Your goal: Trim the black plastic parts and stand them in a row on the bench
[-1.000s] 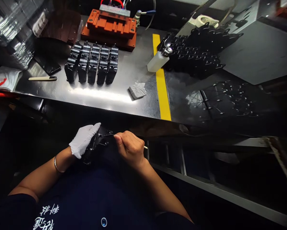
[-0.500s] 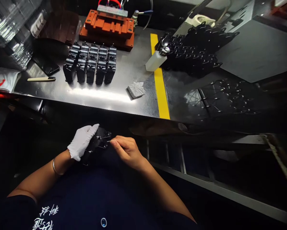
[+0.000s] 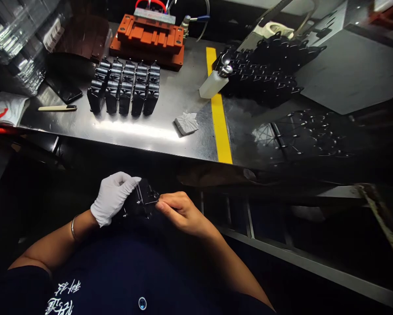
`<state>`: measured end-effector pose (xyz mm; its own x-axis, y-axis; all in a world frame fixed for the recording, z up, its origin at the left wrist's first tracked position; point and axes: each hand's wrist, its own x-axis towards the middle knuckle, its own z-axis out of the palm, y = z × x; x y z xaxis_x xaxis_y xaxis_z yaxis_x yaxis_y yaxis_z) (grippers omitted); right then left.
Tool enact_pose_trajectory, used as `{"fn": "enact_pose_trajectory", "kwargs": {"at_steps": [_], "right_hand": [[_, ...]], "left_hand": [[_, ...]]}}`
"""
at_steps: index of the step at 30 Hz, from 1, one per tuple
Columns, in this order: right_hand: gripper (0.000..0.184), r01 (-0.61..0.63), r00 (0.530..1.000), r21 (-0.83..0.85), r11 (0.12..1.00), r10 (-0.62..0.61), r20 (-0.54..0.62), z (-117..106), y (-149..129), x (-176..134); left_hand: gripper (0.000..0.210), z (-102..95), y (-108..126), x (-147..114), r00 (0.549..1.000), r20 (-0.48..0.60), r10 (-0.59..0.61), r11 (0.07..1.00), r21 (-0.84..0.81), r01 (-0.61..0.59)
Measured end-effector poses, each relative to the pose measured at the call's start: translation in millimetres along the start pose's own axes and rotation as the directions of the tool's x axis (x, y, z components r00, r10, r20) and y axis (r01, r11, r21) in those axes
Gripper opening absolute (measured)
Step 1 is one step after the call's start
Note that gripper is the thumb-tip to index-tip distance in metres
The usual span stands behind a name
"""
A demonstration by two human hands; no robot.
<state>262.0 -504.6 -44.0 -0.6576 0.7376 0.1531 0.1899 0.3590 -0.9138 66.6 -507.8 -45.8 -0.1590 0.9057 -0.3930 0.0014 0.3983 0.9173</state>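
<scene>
My left hand [image 3: 113, 197], in a white glove, is closed around a black molded plastic part [image 3: 143, 204] with small shiny pegs, held in front of my body below the bench edge. The glove covers the part's left side. My bare right hand [image 3: 181, 213] has thumb and forefinger pinched together at the part's right edge. Between those fingertips and the part runs a thin bright rod [image 3: 152, 201], mostly hidden by the fingers, so its kind does not show.
On the metal bench [image 3: 134, 140] stand several rows of black parts [image 3: 126, 87], an orange fixture [image 3: 149, 39], a white bottle [image 3: 214, 83], a folded white wipe [image 3: 186, 123] and a pen-like tool [image 3: 57, 108]. Black parts [image 3: 262, 70] are piled beyond the yellow tape [image 3: 221, 127].
The black part has been turned in my left hand, and a flatter face with pegs now shows. Both hands have shifted slightly; my right hand moved a little right and down.
</scene>
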Motion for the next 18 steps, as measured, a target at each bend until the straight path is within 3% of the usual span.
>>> {"fn": "enact_pose_trajectory", "kwargs": {"at_steps": [3,7,9,11,13,16,18], "right_hand": [[0.043,0.125,0.992,0.094,0.988,-0.126,0.004,0,2,-2],[0.049,0.176,0.961,-0.323,0.930,-0.233,-0.150,5,3,3],[0.054,0.174,0.952,-0.515,0.839,-0.277,-0.129,6,3,6],[0.056,0.182,0.950,-0.604,0.776,-0.297,-0.096,5,4,8],[0.053,0.177,0.941,-0.613,0.770,-0.316,-0.125,9,5,9],[0.037,0.087,0.912,-0.556,0.827,-0.291,-0.289,24,10,10],[0.051,0.014,0.901,-0.510,0.860,-0.232,-0.367,30,14,13]], "left_hand": [[0.042,1.2,1,0,0.998,-0.029,0.060,0.998,-0.003,-0.060],[0.044,0.9,1,3,0.995,-0.043,0.090,0.996,-0.006,-0.090],[0.043,0.3,0,3,0.996,-0.023,0.088,0.996,-0.002,-0.088],[0.044,0.4,-2,5,0.996,-0.014,0.087,0.996,0.003,-0.087],[0.045,2.6,-3,8,0.996,-0.030,0.086,0.996,-0.011,-0.087],[0.046,11.8,5,18,0.996,-0.067,0.061,0.981,-0.178,-0.072],[0.051,20.0,15,27,0.998,-0.053,0.023,0.931,-0.362,-0.041]]}}
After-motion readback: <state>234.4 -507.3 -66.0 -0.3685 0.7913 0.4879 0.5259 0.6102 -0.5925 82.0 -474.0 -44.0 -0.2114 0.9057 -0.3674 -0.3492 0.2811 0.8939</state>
